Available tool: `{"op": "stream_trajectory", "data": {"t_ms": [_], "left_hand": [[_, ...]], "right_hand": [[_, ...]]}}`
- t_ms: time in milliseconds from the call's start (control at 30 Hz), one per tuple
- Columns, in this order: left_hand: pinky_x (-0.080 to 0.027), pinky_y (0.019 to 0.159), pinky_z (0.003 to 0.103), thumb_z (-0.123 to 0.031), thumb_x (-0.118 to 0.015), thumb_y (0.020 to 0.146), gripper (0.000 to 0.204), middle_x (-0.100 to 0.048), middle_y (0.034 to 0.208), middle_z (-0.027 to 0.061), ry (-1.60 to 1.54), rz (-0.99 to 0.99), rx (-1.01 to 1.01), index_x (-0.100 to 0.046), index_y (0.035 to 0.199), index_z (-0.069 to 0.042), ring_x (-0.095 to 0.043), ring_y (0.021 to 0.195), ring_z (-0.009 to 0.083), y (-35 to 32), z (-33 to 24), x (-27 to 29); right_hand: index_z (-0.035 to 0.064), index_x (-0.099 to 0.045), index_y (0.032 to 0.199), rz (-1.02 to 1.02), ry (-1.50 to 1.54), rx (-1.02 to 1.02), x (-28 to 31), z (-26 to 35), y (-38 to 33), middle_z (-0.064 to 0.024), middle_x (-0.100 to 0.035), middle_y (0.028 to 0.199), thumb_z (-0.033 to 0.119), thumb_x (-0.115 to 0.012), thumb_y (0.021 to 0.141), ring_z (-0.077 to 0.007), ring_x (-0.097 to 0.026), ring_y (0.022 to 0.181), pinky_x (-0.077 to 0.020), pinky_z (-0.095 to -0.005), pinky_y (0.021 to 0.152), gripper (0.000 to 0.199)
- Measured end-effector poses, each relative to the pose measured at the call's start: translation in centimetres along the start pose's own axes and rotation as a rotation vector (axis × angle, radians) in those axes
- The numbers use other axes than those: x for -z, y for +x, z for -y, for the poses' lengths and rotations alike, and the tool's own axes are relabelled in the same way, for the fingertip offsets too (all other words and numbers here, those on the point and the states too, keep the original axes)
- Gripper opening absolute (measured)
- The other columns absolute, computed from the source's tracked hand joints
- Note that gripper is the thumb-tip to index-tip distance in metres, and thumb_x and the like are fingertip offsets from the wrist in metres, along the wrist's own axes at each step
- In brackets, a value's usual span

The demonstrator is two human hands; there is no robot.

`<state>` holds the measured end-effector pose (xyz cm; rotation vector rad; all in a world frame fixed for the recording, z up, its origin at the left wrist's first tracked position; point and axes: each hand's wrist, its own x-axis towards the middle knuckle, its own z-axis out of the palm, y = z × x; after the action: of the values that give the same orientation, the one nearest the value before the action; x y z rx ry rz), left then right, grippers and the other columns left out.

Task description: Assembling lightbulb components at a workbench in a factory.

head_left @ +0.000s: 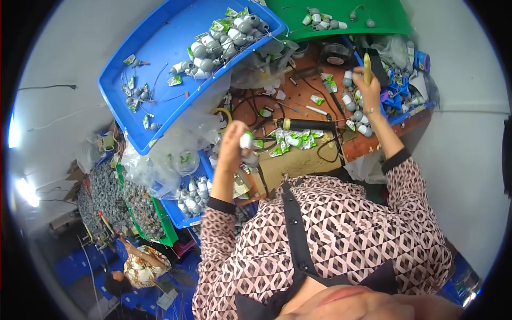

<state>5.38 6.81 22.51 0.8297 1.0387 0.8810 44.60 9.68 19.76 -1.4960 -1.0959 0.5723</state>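
My left hand (230, 146) is closed around a small white and grey bulb-shaped part with a green label (246, 140). The hand is slightly blurred, above the left side of the brown work table (298, 96). On the right, my right hand (369, 92) grips a slim yellow tool (367, 66) that stands up out of the fingers; its kind cannot be made out. Beside that hand, grey and white bulb-shaped parts (348, 101) lie in a row along the table. Between the hands are a black cylindrical handle (306, 125) and a heap of green and white labels (293, 140).
A blue tray (120, 80) with grey and white parts slants at upper left; a green tray (362, 21) sits behind. Another blue bin (178, 220) holds parts near my left forearm. Black cables and plastic bags (160, 165) lie around. A person (144, 265) works at lower left.
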Motion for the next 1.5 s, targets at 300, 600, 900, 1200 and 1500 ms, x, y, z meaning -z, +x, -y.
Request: {"op": "stream_trajectory", "data": {"t_ms": [300, 600, 900, 1200, 1500], "left_hand": [[-0.042, 0.059, 0.026, -0.033, -0.044, 0.093, 0.022, -0.055, 0.075, -0.0003, -0.563, 0.122, -0.430, -0.054, 0.092, -0.013, -0.051, 0.066, 0.0111, 5.4, -10.7, 13.1], [-0.037, 0.093, 0.036, -0.038, -0.042, 0.092, 0.051, -0.053, 0.119, 0.0167, -0.096, -0.355, -0.391, -0.036, 0.129, -0.002, -0.049, 0.111, 0.0265, 8.7, -9.8, 9.8], [-0.048, 0.057, 0.025, -0.022, -0.055, 0.087, 0.027, -0.061, 0.092, 0.0077, 0.372, -0.579, -0.748, -0.056, 0.104, -0.001, -0.057, 0.079, 0.0115, 5.2, -8.3, 7.2], [-0.046, 0.074, 0.024, -0.027, -0.049, 0.092, 0.034, -0.059, 0.105, 0.0058, 0.170, 0.072, -0.224, -0.048, 0.117, -0.005, -0.055, 0.097, 0.0117, 0.0, 4.2, -1.5], [-0.047, 0.061, 0.025, -0.024, -0.055, 0.088, 0.019, -0.055, 0.085, -0.0022, -0.275, -0.125, 0.335, -0.051, 0.102, -0.013, -0.052, 0.075, 0.0070, -2.3, 17.1, -3.5]], "right_hand": [[0.0127, -0.062, 0.100, 0.490, -0.989, 0.521, -8.2, 2.9, 19.0, -0.0143, -0.062, 0.093, 0.028, -0.052, 0.082, -0.0348, -0.057, 0.089, -0.0465, -0.0429, 0.072, 0.026], [0.0180, -0.058, 0.108, 0.733, -1.407, 0.658, -5.4, 5.5, 17.6, -0.0122, -0.059, 0.094, 0.019, -0.063, 0.075, -0.0306, -0.056, 0.090, -0.0446, -0.0426, 0.083, 0.033], [0.0034, -0.058, 0.099, 0.412, -0.708, 0.187, -0.4, 4.3, 21.3, -0.0053, -0.059, 0.087, 0.036, -0.061, 0.082, -0.0147, -0.055, 0.076, -0.0468, -0.0306, 0.065, 0.037], [0.0038, -0.049, 0.115, 0.694, 0.168, -0.315, -8.0, 3.7, -2.2, 0.0002, -0.056, 0.093, 0.030, -0.065, 0.082, -0.0082, -0.055, 0.081, -0.0457, -0.0219, 0.069, 0.045], [0.0035, -0.059, 0.104, 0.982, -0.414, 0.092, -9.0, -2.3, -19.8, -0.0149, -0.059, 0.099, 0.020, -0.061, 0.078, -0.0311, -0.056, 0.091, -0.0438, -0.0361, 0.080, 0.030]]}}
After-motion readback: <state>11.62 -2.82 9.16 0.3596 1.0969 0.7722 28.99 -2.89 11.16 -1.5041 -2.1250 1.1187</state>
